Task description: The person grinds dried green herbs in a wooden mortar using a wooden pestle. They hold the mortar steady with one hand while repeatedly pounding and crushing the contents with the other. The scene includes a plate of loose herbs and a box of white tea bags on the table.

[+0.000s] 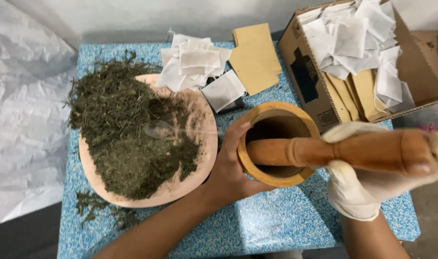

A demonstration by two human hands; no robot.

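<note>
Table [257, 225] first, its top speckled blue and white, carrying nearly everything I see; a cardboard box [307, 72] stands at its far right corner, open at the top and stuffed with white paper sachets [353, 36] and tan envelopes [358, 93]; a wide pinkish tray [207, 129] lies toward the left edge, heaped with dried green herbs [128, 129], and a clear plastic spoon [161, 129] rests on the heap with its handle pointing right; a few scraps of herb [92, 204] have spilled onto the table by the near left corner; a wooden mortar [276, 177] sits just right of the tray, near the middle of the table, close in front of the box; a wooden pestle [324, 151] lies tilted across its mouth, the thin end down inside the bowl and the thick end out to the right; behind the tray, at the far edge, a loose pile of white sachets [195, 64] lies beside a flat stack of tan envelopes [255, 57]; my left hand [231, 168], bare, is wrapped round the mortar's left wall, thumb hooked over the rim; my right hand [367, 187], in a white glove, is closed tight round the thick end of the pestle, fingers curled fully about it.
</note>
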